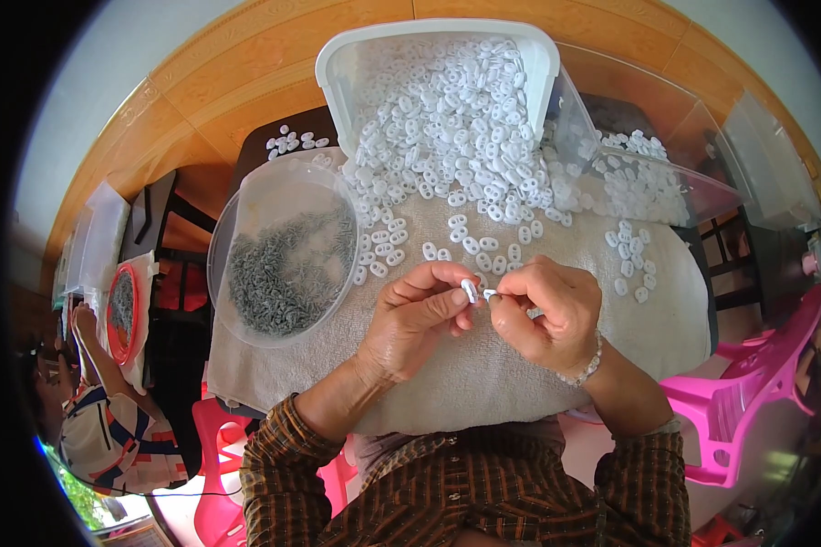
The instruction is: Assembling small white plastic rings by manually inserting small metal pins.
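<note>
The cloth (pixel 648 333) gives passage at right. The tub (pixel 266 199) blocks the left, pieces (pixel 488 244) and the bin (pixel 438 29) the front.

One white oval piece (pixel 470 291) in the left hand (pixel 415 324), one item (pixel 489 294) too small to identify in the right hand (pixel 556 314), one bracelet (pixel 586 369) at its wrist. Beyond both hands, one white tub (pixel 549 73) and white pieces (pixel 447 114) too many to count; left of them, one round container (pixel 217 260) of grey pieces (pixel 278 278), also uncountable; right, roughly a dozen loose white pieces. Far left, one other person (pixel 123 428).
</note>
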The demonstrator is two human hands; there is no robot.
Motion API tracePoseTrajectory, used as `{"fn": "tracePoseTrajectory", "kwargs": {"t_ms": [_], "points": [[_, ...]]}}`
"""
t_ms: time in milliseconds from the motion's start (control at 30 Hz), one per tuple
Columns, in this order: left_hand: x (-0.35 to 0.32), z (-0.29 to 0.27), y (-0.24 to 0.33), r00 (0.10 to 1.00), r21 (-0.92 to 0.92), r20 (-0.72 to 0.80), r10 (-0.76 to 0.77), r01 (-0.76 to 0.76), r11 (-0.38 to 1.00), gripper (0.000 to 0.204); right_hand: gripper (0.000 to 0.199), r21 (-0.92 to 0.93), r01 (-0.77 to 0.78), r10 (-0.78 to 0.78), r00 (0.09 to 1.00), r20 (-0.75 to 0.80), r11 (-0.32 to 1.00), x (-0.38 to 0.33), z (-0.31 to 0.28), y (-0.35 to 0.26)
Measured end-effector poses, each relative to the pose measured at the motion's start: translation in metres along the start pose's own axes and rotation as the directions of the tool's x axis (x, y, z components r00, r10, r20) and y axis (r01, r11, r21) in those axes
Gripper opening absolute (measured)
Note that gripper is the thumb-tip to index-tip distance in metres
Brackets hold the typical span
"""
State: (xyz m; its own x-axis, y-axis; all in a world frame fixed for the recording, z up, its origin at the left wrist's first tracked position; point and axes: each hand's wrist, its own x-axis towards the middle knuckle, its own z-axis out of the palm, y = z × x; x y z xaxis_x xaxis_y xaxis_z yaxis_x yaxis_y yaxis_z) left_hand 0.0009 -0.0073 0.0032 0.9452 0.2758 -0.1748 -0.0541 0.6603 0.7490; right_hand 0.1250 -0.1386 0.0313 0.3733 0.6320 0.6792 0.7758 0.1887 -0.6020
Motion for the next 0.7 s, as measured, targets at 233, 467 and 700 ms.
{"fn": "tracePoseTrajectory", "kwargs": {"t_ms": [233,467,700], "points": [[-0.0007,0.0009,-0.0015,0.999,0.023,-0.013,0.039,-0.039,0.999,0.013,0.01,-0.031,0.004,-0.004,1.0,0.004,1.0,-0.001,0.001,0.0017],[-0.0001,0.0011,-0.0036,0.994,0.098,0.006,0.112,-0.112,0.989,0.013,0.012,-0.082,0.038,-0.039,0.999,-0.012,0.996,0.0,0.0001,0.0012],[-0.0011,0.0003,-0.0046,0.989,0.153,0.023,0.149,-0.151,0.977,0.014,0.011,-0.07,0.016,-0.015,1.0,0.014,0.997,-0.0017,0.0024,0.0028]]}}
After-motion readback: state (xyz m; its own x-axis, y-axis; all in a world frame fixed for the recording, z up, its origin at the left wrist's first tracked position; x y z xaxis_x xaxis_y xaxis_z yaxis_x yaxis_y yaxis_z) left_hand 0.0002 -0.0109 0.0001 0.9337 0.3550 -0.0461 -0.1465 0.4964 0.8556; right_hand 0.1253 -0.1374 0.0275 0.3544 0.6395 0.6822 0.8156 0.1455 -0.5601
